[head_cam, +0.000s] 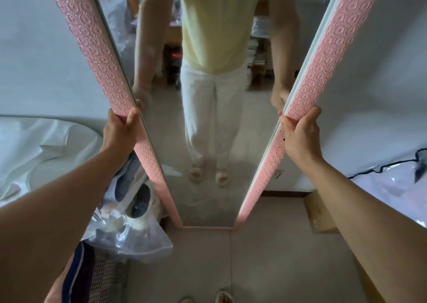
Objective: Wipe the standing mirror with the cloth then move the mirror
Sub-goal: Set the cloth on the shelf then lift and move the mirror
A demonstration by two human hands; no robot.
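The standing mirror (208, 141) was clasped by left hand (120, 129) and right hand (300, 134), each grip closed on its pink side frame. It was judged rigid, fragile and best carried by that frame.

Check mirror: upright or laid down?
Upright. The mirror stands with its bottom edge at the floor, left hand and right hand gripping its pink side rails. Lifted or resting: cannot tell.
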